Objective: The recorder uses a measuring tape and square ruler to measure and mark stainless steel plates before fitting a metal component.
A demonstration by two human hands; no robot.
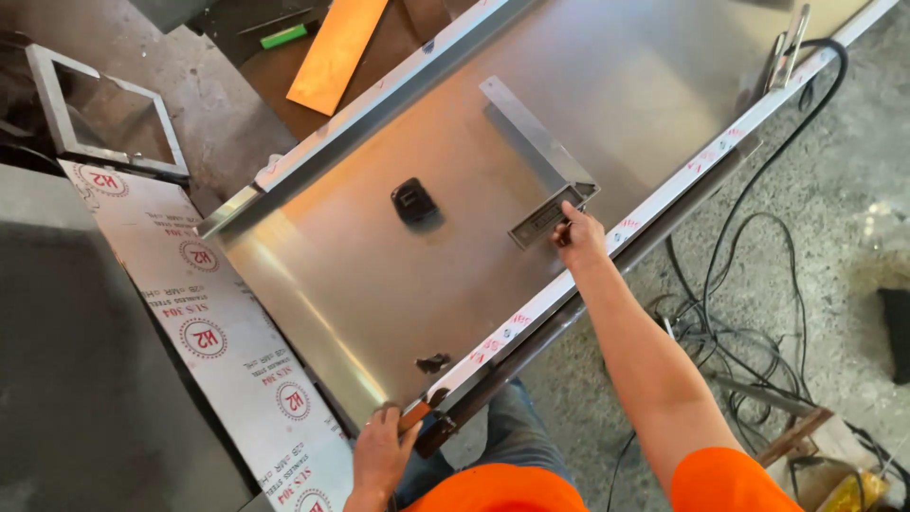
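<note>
Right hand (578, 235) reaches out across the stainless sheet (379, 275), fingers pinched together on the near end of a small metal bracket (548, 214). The bracket's flat foot lies on the sheet just left of the grip. From that foot a longer angle strip (531, 133) runs up and away from the hand; its long axis goes diagonally toward the sheet's far edge.

Left hand (379, 455) sits at the sheet's near corner, well apart from the bracket, fingers closed round an orange-handled tool (414, 414). The tool's working end is hidden behind the corner and the dark bar beneath; cannot tell what kind it is.

The right hand is the one on the bracket; the left is much farther off.

A small black object (415, 201) lies on the sheet left of the bracket, beyond the grip. Its shape is hard to make out. Cables (749, 284) trail on the floor right of the forearm. A film-covered sheet (227, 360) lies left of the left hand.
</note>
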